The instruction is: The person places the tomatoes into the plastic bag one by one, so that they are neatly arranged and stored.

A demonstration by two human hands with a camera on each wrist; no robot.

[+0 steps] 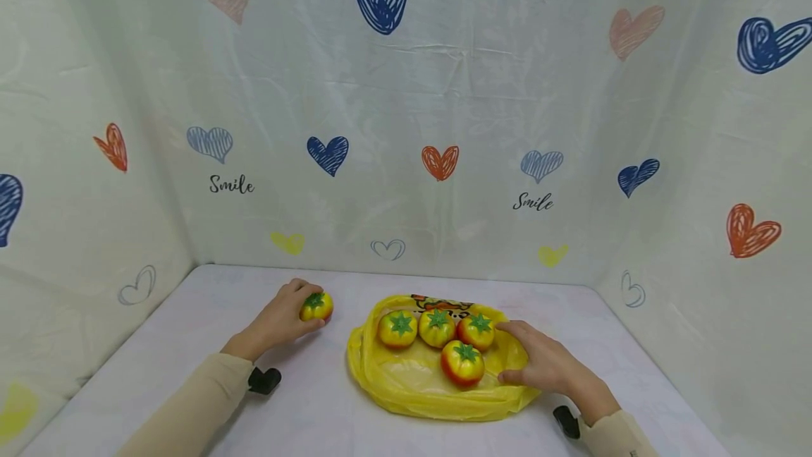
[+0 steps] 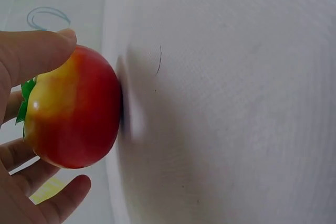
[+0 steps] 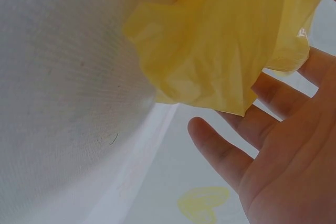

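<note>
At the left of the table, my left hand [image 1: 283, 317] holds a yellow-and-red toy tomato [image 1: 316, 307] with a green star-shaped leaf top. In the left wrist view, the thumb lies along one side of this tomato [image 2: 76, 111] and fingers show behind it; its red underside is at or just above the table. Several similar tomatoes [image 1: 462, 364] sit inside a yellow plastic bag [image 1: 406, 390] whose mouth is spread wide. My right hand [image 1: 548, 364] is at the bag's right rim, fingers extended. In the right wrist view, yellow plastic [image 3: 205, 45] hides some fingertips.
The bag rests on a white-covered table [image 1: 304, 400]. Pale curtains [image 1: 406, 90] printed with hearts and "Smile" stand at the back and both sides. Black wrist devices [image 1: 264, 380] sit by the cream sleeves [image 1: 197, 404].
</note>
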